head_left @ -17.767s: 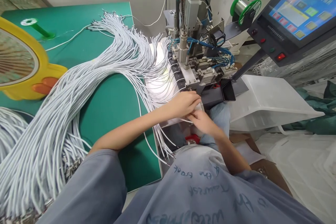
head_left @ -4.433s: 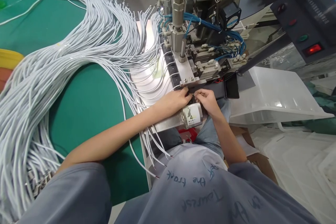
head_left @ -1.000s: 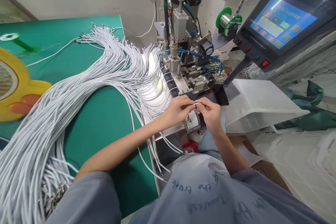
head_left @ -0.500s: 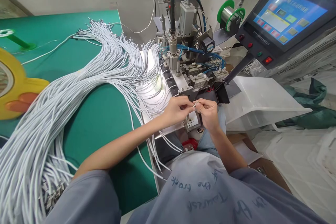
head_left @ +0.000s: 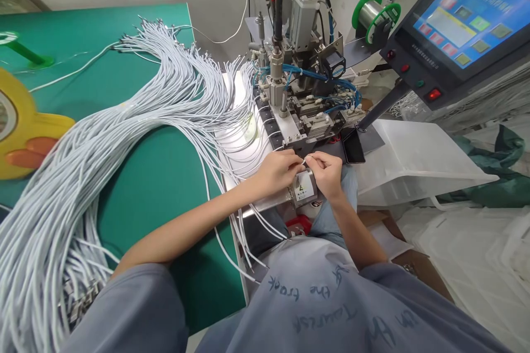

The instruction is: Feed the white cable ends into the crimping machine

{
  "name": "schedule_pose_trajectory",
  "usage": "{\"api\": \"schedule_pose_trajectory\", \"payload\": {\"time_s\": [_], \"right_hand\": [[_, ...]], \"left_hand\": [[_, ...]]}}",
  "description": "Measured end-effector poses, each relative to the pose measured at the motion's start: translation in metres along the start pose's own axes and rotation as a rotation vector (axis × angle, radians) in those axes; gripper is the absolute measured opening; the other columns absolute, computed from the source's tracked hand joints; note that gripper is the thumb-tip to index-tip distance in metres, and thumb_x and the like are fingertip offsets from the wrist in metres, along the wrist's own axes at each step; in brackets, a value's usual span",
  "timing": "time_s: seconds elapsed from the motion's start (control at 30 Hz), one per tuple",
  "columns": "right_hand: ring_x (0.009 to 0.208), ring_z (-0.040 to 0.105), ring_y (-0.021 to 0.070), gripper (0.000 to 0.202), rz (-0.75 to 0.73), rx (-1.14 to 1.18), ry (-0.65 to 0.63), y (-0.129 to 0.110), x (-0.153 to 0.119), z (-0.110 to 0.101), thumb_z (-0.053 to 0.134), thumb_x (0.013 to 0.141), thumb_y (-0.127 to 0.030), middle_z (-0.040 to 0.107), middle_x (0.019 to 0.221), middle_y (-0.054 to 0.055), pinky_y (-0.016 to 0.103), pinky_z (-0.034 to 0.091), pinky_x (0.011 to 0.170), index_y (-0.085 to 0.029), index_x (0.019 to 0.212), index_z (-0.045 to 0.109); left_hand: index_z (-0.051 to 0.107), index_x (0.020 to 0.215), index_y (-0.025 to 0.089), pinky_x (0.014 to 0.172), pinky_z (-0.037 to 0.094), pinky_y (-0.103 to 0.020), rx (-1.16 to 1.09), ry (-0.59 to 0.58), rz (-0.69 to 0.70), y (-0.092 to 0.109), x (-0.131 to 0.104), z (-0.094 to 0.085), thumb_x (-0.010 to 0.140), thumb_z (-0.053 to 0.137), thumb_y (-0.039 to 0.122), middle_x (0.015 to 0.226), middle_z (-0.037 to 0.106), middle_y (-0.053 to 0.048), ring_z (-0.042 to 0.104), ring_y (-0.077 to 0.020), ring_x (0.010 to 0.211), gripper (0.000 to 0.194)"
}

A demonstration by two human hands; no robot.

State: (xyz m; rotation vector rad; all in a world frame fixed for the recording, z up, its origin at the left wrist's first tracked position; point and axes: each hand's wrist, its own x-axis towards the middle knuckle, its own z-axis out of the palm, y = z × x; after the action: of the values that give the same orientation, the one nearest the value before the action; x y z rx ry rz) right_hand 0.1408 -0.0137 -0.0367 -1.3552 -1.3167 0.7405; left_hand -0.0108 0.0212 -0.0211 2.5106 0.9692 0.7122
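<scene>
My left hand (head_left: 278, 171) pinches a thin white cable end (head_left: 304, 161) at the front edge of the machine (head_left: 290, 116). Close beside it on the right, my right hand (head_left: 328, 174) has its fingertips closed on the same cable end. The fingers hide most of that end. A large bundle of white cables (head_left: 136, 113) lies across the green table (head_left: 165, 176). Several cable ends from it spread over a white surface (head_left: 238, 143) left of the machine, and some hang over the table edge near my lap.
A control screen (head_left: 467, 16) stands at the upper right, with a wire spool (head_left: 375, 15) beside it. A translucent bin (head_left: 418, 160) is right of my right hand. A yellow object (head_left: 25, 127) sits at the far left.
Both hands are still together at the machine's front edge, and the cable end between them is now tilted less steeply. The camera view has shifted slightly.
</scene>
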Motion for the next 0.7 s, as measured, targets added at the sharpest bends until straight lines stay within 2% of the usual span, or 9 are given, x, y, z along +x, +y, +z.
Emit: {"api": "schedule_pose_trajectory", "payload": {"time_s": [0.07,0.17,0.27,0.5,0.7], "right_hand": [[0.048,0.034,0.0092,0.02,0.081,0.032,0.002,0.011,0.001,0.004,0.057,0.073,-0.031,0.04,0.049,-0.004,0.026,0.031,0.049,-0.017,0.061,0.062],[0.05,0.039,0.0099,0.019,0.172,0.024,-0.095,0.03,0.007,0.003,0.059,0.07,-0.033,0.049,0.051,-0.003,0.026,0.032,0.05,-0.016,0.063,0.063],[0.055,0.046,0.0111,0.019,0.222,0.048,-0.165,0.046,0.016,-0.002,0.056,0.07,-0.032,0.058,0.06,0.0,0.026,0.037,0.054,-0.016,0.067,0.065],[0.053,0.047,0.0098,0.016,0.33,0.172,-0.233,0.053,0.022,0.002,0.059,0.066,-0.033,0.055,0.058,-0.003,0.024,0.04,0.055,-0.017,0.065,0.058],[0.053,0.046,0.0096,0.012,0.333,0.193,-0.261,0.055,0.026,0.006,0.057,0.064,-0.031,0.051,0.056,-0.004,0.024,0.04,0.054,-0.019,0.062,0.054]], "left_hand": [[0.066,0.079,0.012,0.057,0.039,-0.02,-0.025,-0.101,-0.024,-0.002,0.001,0.003,0.086,0.049,0.015,0.07,0.061,-0.004,0.056,-0.0105,0.062,0.019],[0.066,0.08,0.01,0.056,0.039,-0.023,0.149,-0.26,-0.027,-0.006,0.004,0.003,0.087,0.044,0.014,0.077,0.061,-0.007,0.055,-0.0125,0.061,0.024],[0.065,0.079,0.008,0.054,0.038,-0.024,0.306,-0.344,-0.057,-0.008,0.005,0.003,0.088,0.039,0.011,0.08,0.058,-0.009,0.053,-0.012,0.057,0.027],[0.063,0.078,0.009,0.056,0.041,-0.025,0.324,-0.37,-0.033,-0.013,0.004,0.007,0.089,0.038,0.012,0.078,0.056,-0.008,0.054,-0.0128,0.058,0.028],[0.062,0.093,0.011,0.055,0.042,-0.023,0.313,-0.319,0.025,-0.017,0.002,0.009,0.088,0.037,0.009,0.081,0.056,-0.006,0.056,-0.0118,0.059,0.026]]}}
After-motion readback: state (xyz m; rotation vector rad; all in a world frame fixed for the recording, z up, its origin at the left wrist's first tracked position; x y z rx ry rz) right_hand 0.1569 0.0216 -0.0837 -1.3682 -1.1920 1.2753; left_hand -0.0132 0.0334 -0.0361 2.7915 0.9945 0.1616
